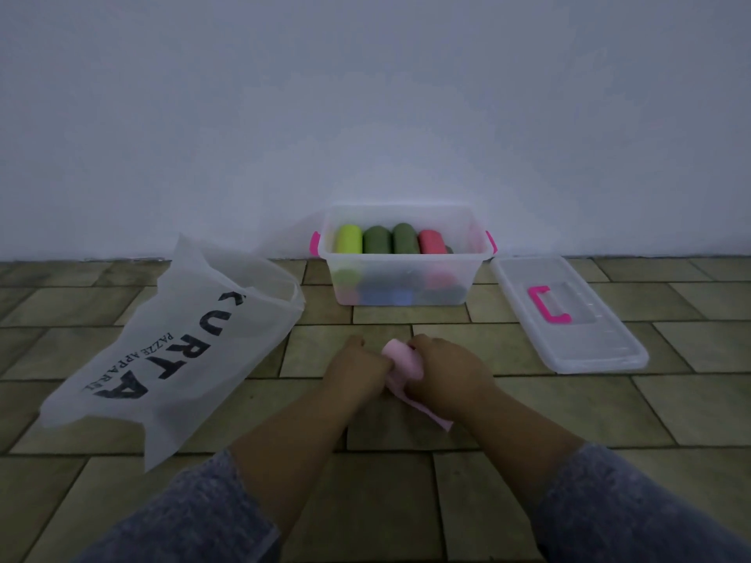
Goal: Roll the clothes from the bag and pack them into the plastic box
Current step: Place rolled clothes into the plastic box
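A pale pink cloth (402,361) lies on the tiled floor in front of me, partly rolled into a short tube with a flat tail trailing toward me. My left hand (357,369) grips the roll's left end and my right hand (445,369) covers its right side. Beyond them stands a clear plastic box (406,253) with pink side clips, against the wall. Inside it sit a yellow-green roll (348,238), two dark green rolls (377,239) and a red roll (431,241), with more rolls dimly visible below. A white bag (183,343) printed "KURTA" lies flat at the left.
The box's clear lid (569,314) with a pink handle lies on the floor to the right of the box. A plain wall rises right behind the box. Grey sleeves cover both of my forearms at the bottom edge.
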